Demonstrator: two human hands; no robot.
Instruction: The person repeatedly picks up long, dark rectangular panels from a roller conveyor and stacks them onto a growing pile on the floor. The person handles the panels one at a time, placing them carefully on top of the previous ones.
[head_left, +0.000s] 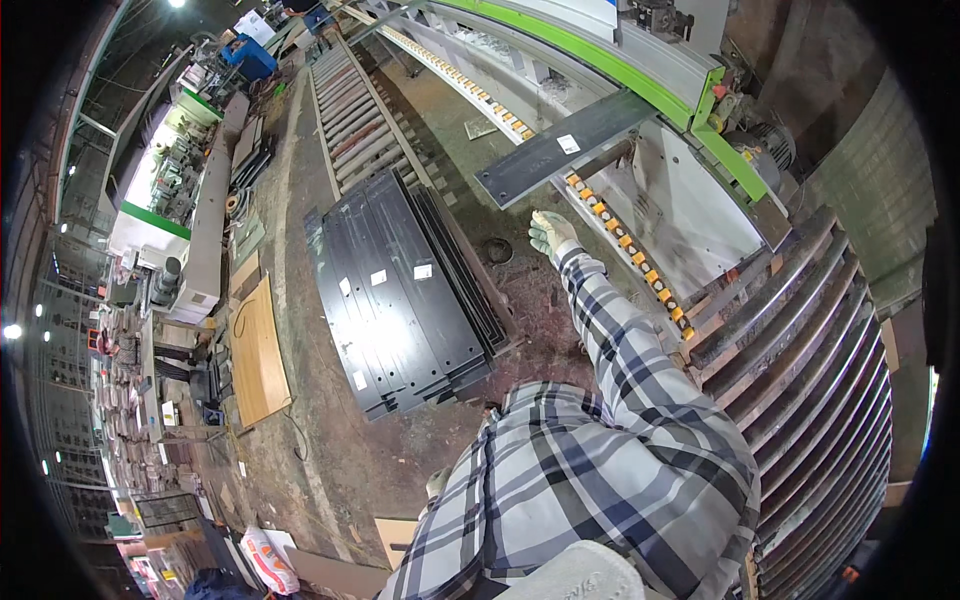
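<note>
My right hand (551, 232), in a light work glove, reaches forward with its fingers loosely curled and nothing visible in it. Just beyond it, apart from the fingertips, a dark narrow panel (525, 166) with a white label lies across a track of orange and white rollers (626, 241). The panel's far end is under the green-edged guard of a machine (667, 97). My left hand (437, 482), also gloved, hangs low beside my body, mostly hidden by my plaid shirt. Ahead of me stands a stack of dark drilled panels (405, 292), several with white labels.
A roller conveyor (360, 112) runs away behind the stack. Another bank of metal rollers (802, 375) curves along my right. A wood-coloured board (259, 352) lies on the left near a second machine (161, 180). A person (311, 15) stands at the far end.
</note>
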